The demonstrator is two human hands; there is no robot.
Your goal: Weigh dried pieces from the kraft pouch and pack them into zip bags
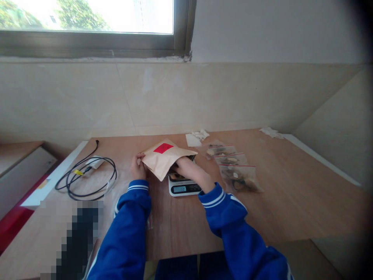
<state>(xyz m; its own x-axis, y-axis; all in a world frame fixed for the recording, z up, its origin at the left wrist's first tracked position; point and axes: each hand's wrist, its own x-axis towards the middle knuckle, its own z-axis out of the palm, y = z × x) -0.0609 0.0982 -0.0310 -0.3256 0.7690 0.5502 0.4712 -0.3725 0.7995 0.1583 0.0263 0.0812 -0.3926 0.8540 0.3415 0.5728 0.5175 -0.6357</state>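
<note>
A brown kraft paper bag (157, 161) with a red diamond label lies tilted in the air above a small digital kitchen scale (186, 189). My left hand (138, 167) pinches the bag's left edge between thumb and fingers. Through the bag's open mouth goes my right hand (186, 168); its fingers are inside, hidden from view. Under that hand, something dark and brownish shows on the scale's platform, partly covered by the bag. Digits glow on the scale's display, too small to read for certain.
Several clear zip bags (240, 179) with dried brownish pieces lie to the right. A coiled black cable (68, 184) with a white adapter (96, 162) lies at left. Crumpled tissue (201, 135) and a white paper (192, 140) are by the wall. A pixelated dark patch covers the lower left.
</note>
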